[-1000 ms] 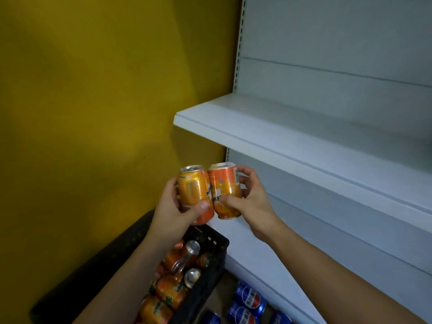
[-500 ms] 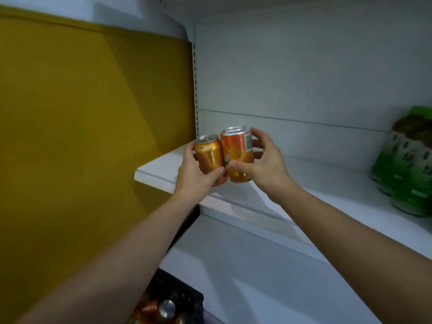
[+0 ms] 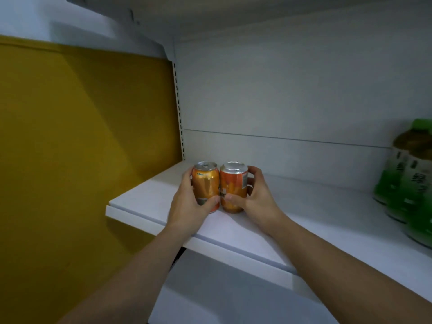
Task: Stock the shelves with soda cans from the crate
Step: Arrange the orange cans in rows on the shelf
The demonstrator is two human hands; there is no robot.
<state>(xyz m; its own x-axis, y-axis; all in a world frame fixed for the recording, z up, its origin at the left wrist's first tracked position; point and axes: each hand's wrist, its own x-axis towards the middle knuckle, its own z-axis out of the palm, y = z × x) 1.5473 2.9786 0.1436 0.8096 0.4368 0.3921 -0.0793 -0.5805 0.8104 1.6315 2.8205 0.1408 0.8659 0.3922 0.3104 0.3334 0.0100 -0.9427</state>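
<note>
Two orange soda cans stand upright side by side near the left end of a white shelf (image 3: 145,202). My left hand (image 3: 187,206) wraps the left orange can (image 3: 207,183), thumb across its front. My right hand (image 3: 254,199) grips the right orange can (image 3: 233,183) from its right side. Both cans touch each other and their bases rest on or just at the shelf surface. The crate is out of view.
Several green-labelled bottles (image 3: 411,174) stand at the shelf's right end. A yellow wall (image 3: 81,148) borders the shelf on the left. The white back panel (image 3: 292,101) rises behind the cans, and a lower shelf (image 3: 233,300) shows beneath.
Both hands lifted the two cans from above the crate up to the shelf and moved them forward onto it. The view rose, so the crate dropped out of sight.
</note>
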